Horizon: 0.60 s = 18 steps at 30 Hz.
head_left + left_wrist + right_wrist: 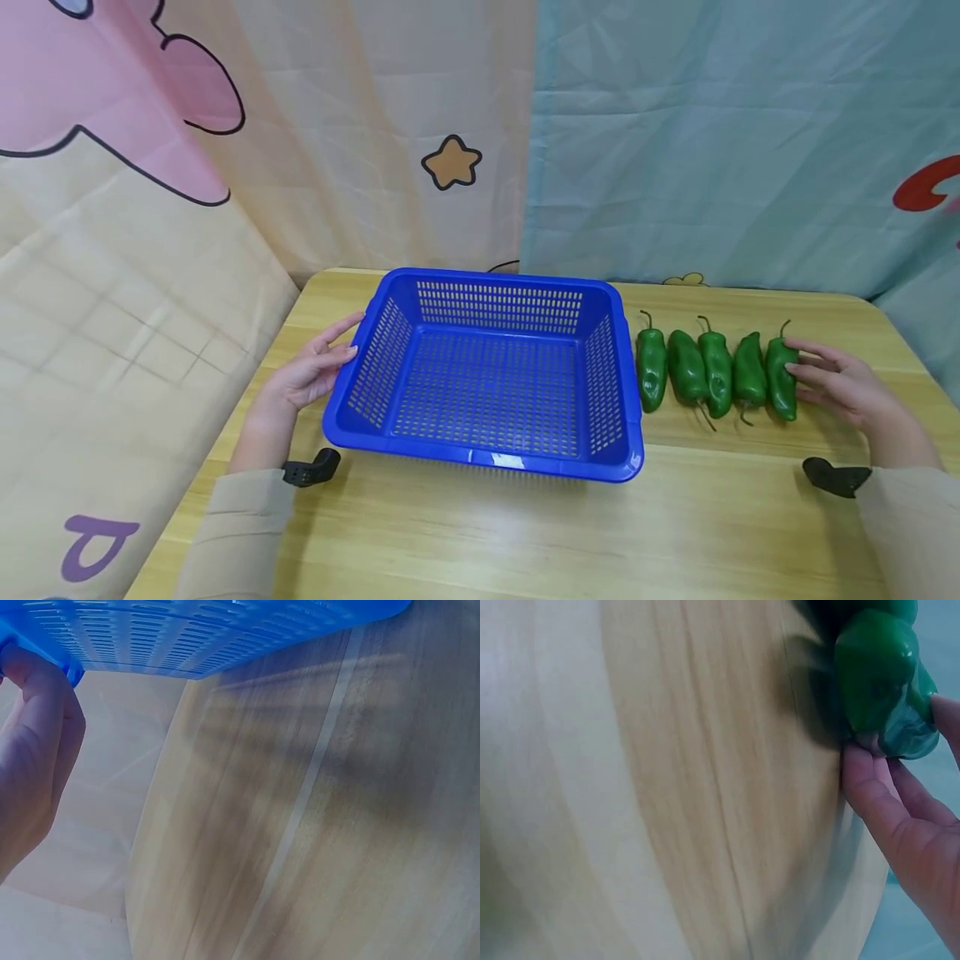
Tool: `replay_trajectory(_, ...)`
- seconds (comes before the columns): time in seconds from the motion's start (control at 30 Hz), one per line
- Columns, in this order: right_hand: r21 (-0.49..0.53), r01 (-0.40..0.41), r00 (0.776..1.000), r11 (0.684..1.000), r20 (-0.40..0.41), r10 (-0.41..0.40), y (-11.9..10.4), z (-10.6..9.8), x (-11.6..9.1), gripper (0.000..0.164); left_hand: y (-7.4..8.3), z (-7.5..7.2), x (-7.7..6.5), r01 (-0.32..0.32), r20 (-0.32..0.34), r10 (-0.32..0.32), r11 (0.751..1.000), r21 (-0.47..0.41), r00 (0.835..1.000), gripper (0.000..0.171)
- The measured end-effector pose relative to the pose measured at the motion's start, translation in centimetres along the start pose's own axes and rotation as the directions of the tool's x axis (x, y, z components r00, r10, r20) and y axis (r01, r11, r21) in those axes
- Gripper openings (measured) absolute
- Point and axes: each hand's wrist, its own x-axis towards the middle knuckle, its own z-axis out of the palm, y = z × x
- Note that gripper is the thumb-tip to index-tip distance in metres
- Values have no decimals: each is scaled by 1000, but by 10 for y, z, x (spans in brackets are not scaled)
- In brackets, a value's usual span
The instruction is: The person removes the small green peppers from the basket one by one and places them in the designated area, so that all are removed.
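Note:
A blue plastic basket (480,458) with slotted walls is at the middle of the wooden table. At its left rim, my left hand (311,371) holds the edge with thumb and fingers; some fingertips are hidden by the rim in the left wrist view, where the slotted wall (165,637) hangs over the table. To the basket's right, several green peppers (651,371) lie side by side in a row. My right hand (843,387) grips the rightmost green pepper (780,387), thumb on one side and fingers on the other, also visible in the right wrist view (877,667).
The light wooden table (480,542) extends in front of the basket and peppers. Printed curtains (637,142) hang right behind the table's back edge and along its left side. Black wrist-worn cameras (311,468) sit on both wrists.

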Motion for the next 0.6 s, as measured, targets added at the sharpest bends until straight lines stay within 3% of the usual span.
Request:
replay_trajectory(0.27,-51,-25,999,998,-38,23,-5,3,1,39,4,3,3,22,-49,-19,997,73,999,45)
replay_trajectory(0.4,-113,-39,998,993,-43,34,-8,9,3,38,5,2,0,22,-42,-17,992,121,999,52)
replay_trajectory(0.53,-120,-30,999,992,-27,27,-10,11,3,40,9,0,-3,21,-41,-12,973,229,999,61)
replay_trajectory(0.6,-161,-26,999,987,-34,20,-11,11,1,41,10,-2,-5,23,-66,-2,949,316,998,60)
